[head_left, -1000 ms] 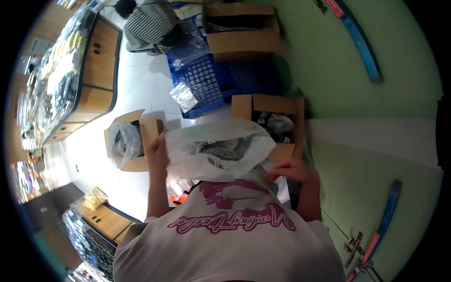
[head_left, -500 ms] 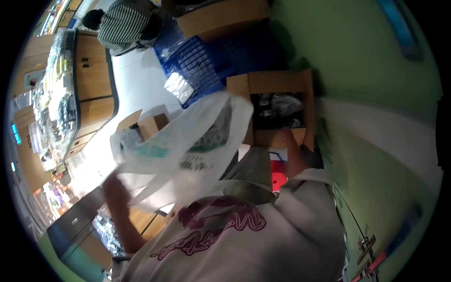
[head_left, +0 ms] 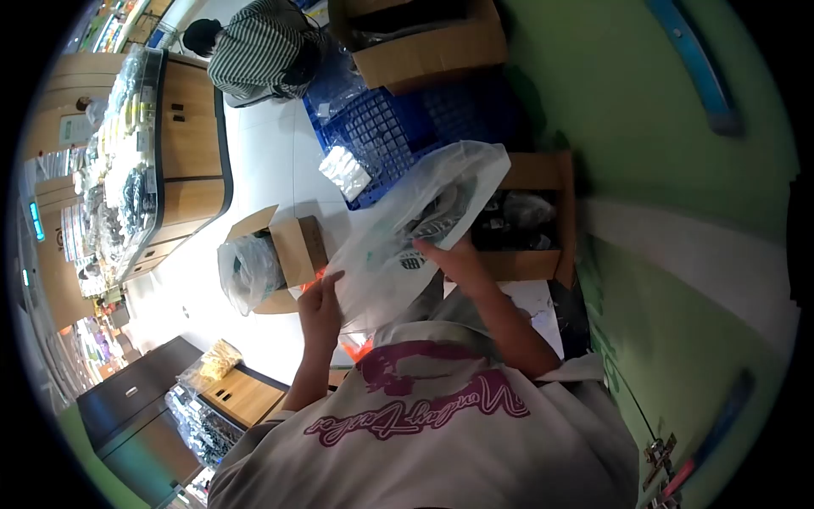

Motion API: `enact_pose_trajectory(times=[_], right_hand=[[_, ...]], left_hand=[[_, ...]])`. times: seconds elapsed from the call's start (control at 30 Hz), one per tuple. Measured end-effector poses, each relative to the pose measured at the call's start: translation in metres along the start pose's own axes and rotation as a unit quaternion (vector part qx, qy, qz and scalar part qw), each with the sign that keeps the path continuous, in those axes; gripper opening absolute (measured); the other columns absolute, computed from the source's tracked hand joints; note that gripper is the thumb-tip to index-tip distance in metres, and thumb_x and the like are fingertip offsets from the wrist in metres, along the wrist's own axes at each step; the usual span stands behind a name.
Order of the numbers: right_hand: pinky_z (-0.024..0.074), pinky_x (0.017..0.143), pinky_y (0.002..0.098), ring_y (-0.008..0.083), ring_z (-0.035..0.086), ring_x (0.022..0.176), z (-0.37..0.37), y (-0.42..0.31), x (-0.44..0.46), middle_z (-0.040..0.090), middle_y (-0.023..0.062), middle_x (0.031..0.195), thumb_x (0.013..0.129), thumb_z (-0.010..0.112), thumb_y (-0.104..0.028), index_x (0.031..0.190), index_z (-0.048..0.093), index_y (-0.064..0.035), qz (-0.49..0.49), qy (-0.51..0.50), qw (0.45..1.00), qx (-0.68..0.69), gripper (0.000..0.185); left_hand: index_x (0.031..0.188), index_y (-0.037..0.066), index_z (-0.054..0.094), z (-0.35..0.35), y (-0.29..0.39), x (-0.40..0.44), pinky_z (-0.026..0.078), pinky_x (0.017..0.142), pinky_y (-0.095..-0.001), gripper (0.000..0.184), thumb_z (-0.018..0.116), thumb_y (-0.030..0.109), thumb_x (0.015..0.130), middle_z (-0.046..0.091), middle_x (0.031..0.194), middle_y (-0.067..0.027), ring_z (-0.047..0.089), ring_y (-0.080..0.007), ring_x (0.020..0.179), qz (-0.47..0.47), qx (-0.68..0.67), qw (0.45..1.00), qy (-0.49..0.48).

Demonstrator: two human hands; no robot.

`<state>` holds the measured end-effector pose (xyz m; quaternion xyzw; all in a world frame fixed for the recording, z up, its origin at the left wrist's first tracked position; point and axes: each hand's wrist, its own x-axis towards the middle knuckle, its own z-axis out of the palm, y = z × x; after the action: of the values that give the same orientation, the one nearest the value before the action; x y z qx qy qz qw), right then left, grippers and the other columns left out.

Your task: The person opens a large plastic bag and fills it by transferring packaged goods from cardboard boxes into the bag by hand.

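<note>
A translucent white plastic bag (head_left: 381, 254) with dark printing stretches diagonally in front of my body. Something dark shows through its upper part. My left hand (head_left: 321, 307) is closed on the bag's lower left edge. On the bag's right side, near the printing, my right hand (head_left: 449, 257) has its thumb and fingers pressed on the plastic. Just beyond my right hand, an open cardboard box (head_left: 564, 204) holds dark items and clear plastic, partly hidden by the bag.
A smaller cardboard box (head_left: 301, 250) with a plastic liner stands at the left. Ahead are a blue pallet (head_left: 381, 136) and a larger box (head_left: 432, 55). A person in stripes (head_left: 264, 53) crouches near it. A green wall (head_left: 644, 136) is at the right.
The bag has swung and now slants up to the right. My left hand has moved up and right from its low position; my right hand has come from the box side onto the bag.
</note>
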<state>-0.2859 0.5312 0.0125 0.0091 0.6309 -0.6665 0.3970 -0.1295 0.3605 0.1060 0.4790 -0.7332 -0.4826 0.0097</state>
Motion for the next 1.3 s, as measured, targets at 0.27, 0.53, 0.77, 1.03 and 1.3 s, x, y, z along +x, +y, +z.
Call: enact_pose_trajectory(times=[0.27,0.53,0.77,1.03,1.3], right_hand=[[0.0530,0.042,0.0384,0.0305,0.063,0.061,0.004,0.012,0.007,0.059,0.0204,0.084,0.077,0.051,-0.007,0.107,0.049,0.0096,0.170,0.050,0.984,-0.008,0.035],[0.0429,0.032,0.0325,0.0225,0.052,0.040,0.028,-0.104,-0.090,0.057,0.0143,0.070,0.078,0.050,-0.014,0.103,0.050,0.0043,0.128,-0.002,0.989,0.070,0.031],[0.0359,0.036,0.0339,0.0181,0.042,0.041,0.003,-0.027,-0.052,0.046,0.0082,0.061,0.079,0.042,-0.011,0.087,0.048,-0.0008,0.180,0.068,0.956,0.220,0.014],[0.0455,0.048,0.0322,0.0185,0.054,0.054,0.020,0.030,-0.093,0.057,0.0105,0.072,0.082,0.049,-0.014,0.097,0.052,0.0004,0.171,-0.026,0.973,0.156,0.021],[0.0483,0.069,0.0326,0.0130,0.056,0.083,-0.032,0.072,-0.058,0.060,0.0040,0.094,0.090,0.052,-0.032,0.109,0.056,-0.0064,0.033,-0.195,0.965,0.173,0.032]], left_hand=[[0.100,-0.001,0.065,-0.019,0.016,0.021,0.029,0.045,-0.0208,0.031,0.047,0.024,0.094,0.041,0.057,0.0067,0.036,-0.0021,0.050,-0.001,-0.114,0.992,0.055],[0.107,-0.005,0.060,-0.093,0.125,-0.035,0.041,0.058,-0.0172,0.026,0.051,0.012,0.090,0.063,0.082,-0.0036,0.054,-0.0039,0.067,0.180,-0.186,0.965,0.046],[0.097,-0.005,0.061,-0.045,0.092,0.008,0.045,0.064,-0.0359,0.027,0.052,0.017,0.086,0.059,0.070,-0.0225,0.061,-0.0227,0.067,0.195,0.022,0.979,-0.061],[0.088,-0.007,0.063,-0.073,0.003,0.025,0.041,0.057,-0.0256,0.027,0.054,0.019,0.088,0.059,0.064,-0.0065,0.050,-0.0075,0.062,0.197,-0.010,0.979,0.045],[0.092,-0.008,0.061,-0.079,0.005,0.033,0.041,0.060,-0.0281,0.031,0.053,0.021,0.087,0.058,0.065,-0.0068,0.048,-0.0104,0.062,0.094,0.039,0.991,0.091]])
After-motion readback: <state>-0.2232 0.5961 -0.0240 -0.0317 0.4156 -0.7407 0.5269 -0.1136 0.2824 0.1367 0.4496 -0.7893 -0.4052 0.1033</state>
